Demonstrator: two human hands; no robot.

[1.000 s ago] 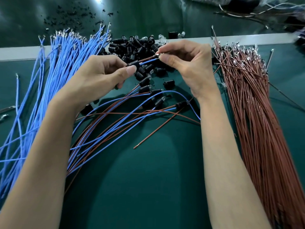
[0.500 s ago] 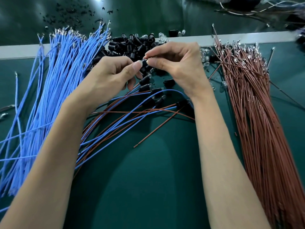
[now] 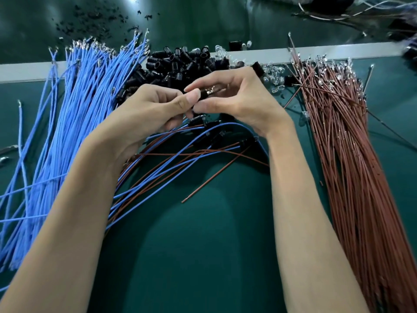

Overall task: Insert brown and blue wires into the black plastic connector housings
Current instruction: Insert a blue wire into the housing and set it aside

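My left hand point(image 3: 153, 109) and my right hand point(image 3: 243, 98) meet over the middle of the green mat, fingertips together on a small black connector housing point(image 3: 204, 95). The left thumb and fingers pinch its near end; the right thumb and forefinger pinch its far end. Whatever wires enter it are hidden under my fingers. A pile of loose black housings point(image 3: 180, 64) lies just behind my hands. A thick bundle of blue wires point(image 3: 74, 114) fans out on the left, and brown wires point(image 3: 345, 154) lie on the right. Finished brown-and-blue pairs point(image 3: 180, 159) with housings lie under my wrists.
Small clear parts point(image 3: 275, 80) are scattered right of the black pile. A pale strip point(image 3: 22, 71) crosses the mat at the back, with black crumbs point(image 3: 90, 16) and more cables point(image 3: 338, 14) beyond it. The near green mat point(image 3: 203, 256) lies between my forearms.
A second ago the wire ends showed between my hands, with the housing at the left fingertips. My hands have closed together and shifted left, and the wire ends are now hidden in my fingers.
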